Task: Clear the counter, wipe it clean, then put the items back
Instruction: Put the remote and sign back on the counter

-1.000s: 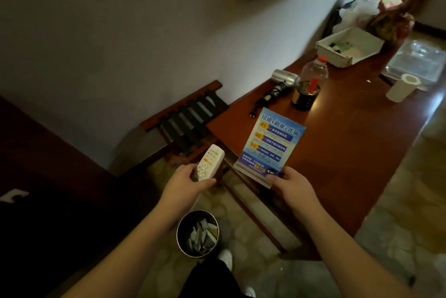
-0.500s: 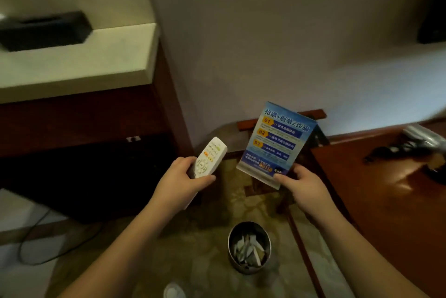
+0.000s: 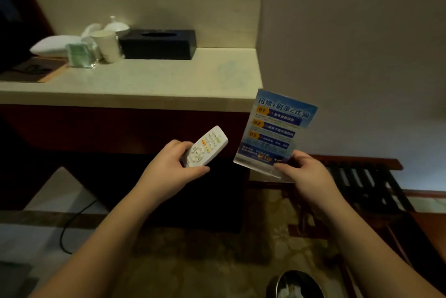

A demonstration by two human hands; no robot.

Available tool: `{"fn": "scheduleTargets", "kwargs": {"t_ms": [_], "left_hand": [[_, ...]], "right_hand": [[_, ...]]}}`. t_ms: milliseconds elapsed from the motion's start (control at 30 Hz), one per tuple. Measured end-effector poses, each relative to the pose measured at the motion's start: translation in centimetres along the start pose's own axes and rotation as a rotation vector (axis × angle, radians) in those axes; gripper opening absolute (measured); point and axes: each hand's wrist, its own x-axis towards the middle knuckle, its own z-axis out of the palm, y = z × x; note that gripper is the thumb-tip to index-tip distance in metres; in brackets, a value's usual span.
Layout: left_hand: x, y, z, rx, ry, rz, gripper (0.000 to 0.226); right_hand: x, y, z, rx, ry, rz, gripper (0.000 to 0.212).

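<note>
While my left hand (image 3: 169,167) grips a white remote (image 3: 205,148) by its near end, fingers curled under it and thumb along its right edge, my right hand (image 3: 305,172) pinches the clear base of a blue printed sign card (image 3: 277,128). The remote tilts up and to the right, its buttons facing me. The card stands nearly upright in its transparent holder, leaning slightly right, with yellow number tabs down its left side. Both things are held in the air, near me and in front of the counter (image 3: 149,80), close to each other but apart.

Beyond the hands, the pale stone counter runs across the left and middle of the view, with a raised back ledge behind it. At its far side sits a black tissue box (image 3: 158,43). Just left of that stands a white cup (image 3: 107,45), with a small clear-wrapped green packet (image 3: 79,52) beside it and a white lidded vessel (image 3: 115,25) behind. Further left lies a white rounded thing I cannot make out, and a dark tray (image 3: 31,70) at the left edge.

To the right, low against the wall, stands a wooden luggage rack (image 3: 366,182) with dark straps. On the floor near the bottom edge is a round metal bin (image 3: 295,284) holding pale scraps. A dark cable (image 3: 72,227) loops on the floor at left.
</note>
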Motion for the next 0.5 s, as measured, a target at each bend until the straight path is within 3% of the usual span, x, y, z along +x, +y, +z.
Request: {"fn": "scheduleTargets", "kwargs": {"t_ms": [333, 500], "left_hand": [[7.4, -5.1, -12.1, 0.131, 0.068, 0.137, 0.065], [11.8, -5.6, -15.9, 0.262, 0.061, 0.161, 0.067]], "right_hand": [[7.8, -10.4, 6.1, 0.062, 0.003, -0.122, 0.022], [12.5, -14.5, 6.8, -0.039, 0.0, -0.197, 0.025]]}}
